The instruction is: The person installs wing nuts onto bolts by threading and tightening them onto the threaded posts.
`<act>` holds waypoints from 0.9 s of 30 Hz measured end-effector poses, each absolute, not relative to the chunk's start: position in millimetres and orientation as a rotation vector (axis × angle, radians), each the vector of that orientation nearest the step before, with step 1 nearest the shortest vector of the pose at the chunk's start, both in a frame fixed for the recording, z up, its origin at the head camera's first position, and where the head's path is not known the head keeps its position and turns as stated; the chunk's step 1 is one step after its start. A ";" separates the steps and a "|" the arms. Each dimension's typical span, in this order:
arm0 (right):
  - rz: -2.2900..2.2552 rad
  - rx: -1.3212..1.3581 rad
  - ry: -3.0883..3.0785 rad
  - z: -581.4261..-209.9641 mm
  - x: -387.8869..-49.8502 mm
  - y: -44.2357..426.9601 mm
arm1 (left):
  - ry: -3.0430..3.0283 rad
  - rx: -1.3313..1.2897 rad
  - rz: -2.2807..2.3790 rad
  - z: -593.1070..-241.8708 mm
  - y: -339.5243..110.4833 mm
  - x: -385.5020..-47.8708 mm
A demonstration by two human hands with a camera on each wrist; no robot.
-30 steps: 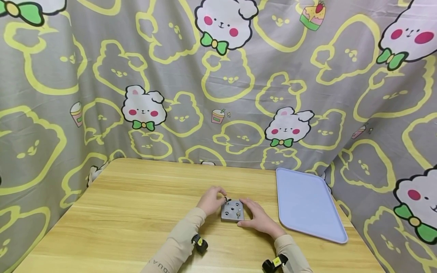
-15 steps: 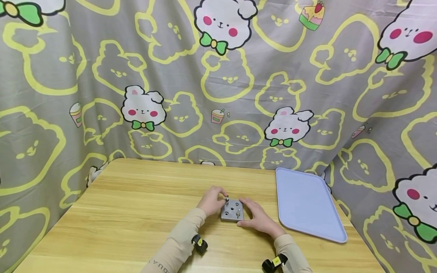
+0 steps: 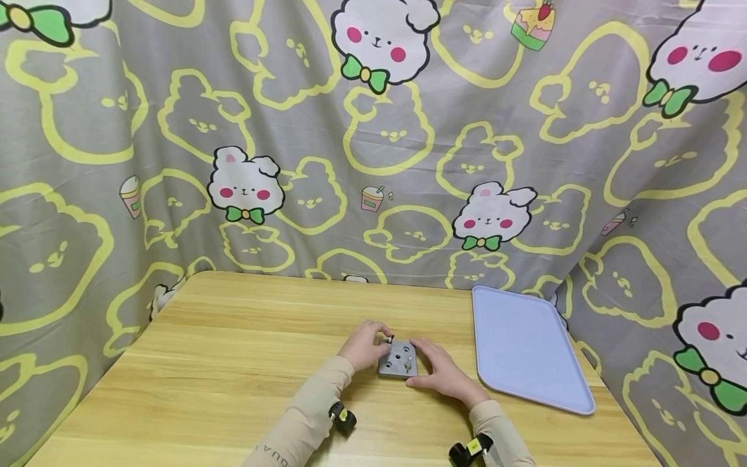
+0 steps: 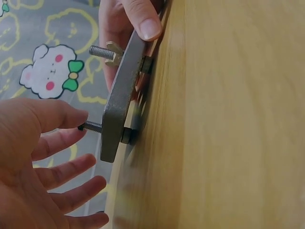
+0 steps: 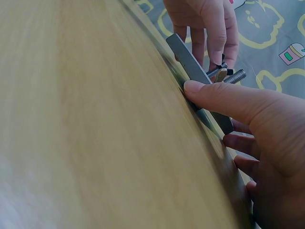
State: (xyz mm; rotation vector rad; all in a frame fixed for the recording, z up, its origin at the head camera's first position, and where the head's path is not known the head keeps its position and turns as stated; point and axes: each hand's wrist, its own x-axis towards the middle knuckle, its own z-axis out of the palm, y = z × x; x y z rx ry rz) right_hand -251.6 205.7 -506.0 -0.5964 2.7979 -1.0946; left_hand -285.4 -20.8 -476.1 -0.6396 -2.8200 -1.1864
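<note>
A grey metal plate [image 3: 398,370] with several holes lies between the two hands, raised a little on bolt heads [image 4: 126,135]. Two threaded bolts stand up through it. On the nearer right one sits a brass-coloured wing nut [image 4: 114,53]. At the far left corner, my left hand [image 3: 363,347] pinches a small black nut, seemingly winged [image 5: 230,72], at the tip of the other bolt [image 4: 93,126], thumb and index finger together. My right hand [image 3: 445,377] holds the plate's right side, thumb on the near edge and fingers at the far one. The left fingertips partly hide the black nut.
A pale blue tray [image 3: 528,350] lies at the right of the wooden table [image 3: 233,363]. Behind and at both sides hangs a grey patterned curtain [image 3: 315,136]. Black cameras [image 3: 343,418] are strapped to both wrists.
The left thumb and index finger shift slightly around the bolt's tip, and the black nut shows at a changed angle. The right hand and the plate stay where they were.
</note>
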 end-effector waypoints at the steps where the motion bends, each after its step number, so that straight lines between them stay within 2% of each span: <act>1: -1.093 -0.599 2.801 -506.1 -251.6 205.7 | -2.819 -0.632 -1.189 -476.3 -20.9 -285.5; 15: -1.096 -0.608 2.801 -507.2 -251.5 205.7 | -2.782 -0.522 -1.127 -475.3 -24.7 -286.3; 27: -1.101 -0.583 2.790 -504.6 -251.1 205.3 | -2.828 -0.662 -1.118 -474.6 -23.5 -285.7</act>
